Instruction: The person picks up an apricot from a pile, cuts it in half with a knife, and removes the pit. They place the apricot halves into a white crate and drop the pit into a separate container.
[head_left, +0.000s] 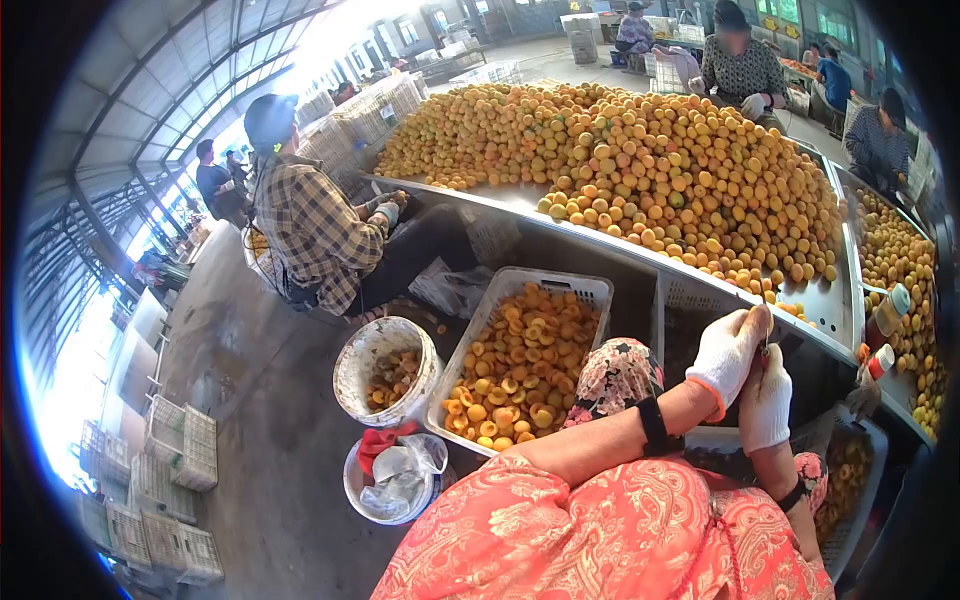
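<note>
My left hand (728,352), in a white glove with bare fingertips, is closed in a pinch at the near edge of the metal sorting table (640,252). Right against it, my right hand (765,405), also gloved, has its fingers closed and pointing up. Something thin and dark shows between the fingertips, too small to make out. Beyond the hands, a large pile of orange-yellow fruit (680,170) covers much of the table. Below and left of them, a white crate (598,290) holds halved fruit (525,360).
A dirty white bucket (425,385) and another with plastic bags (392,470) stand left of the crate. Another crate (870,490) is at right. A person in a checked shirt (320,215) sits at left; others work across the table. Jars (885,315) stand at right.
</note>
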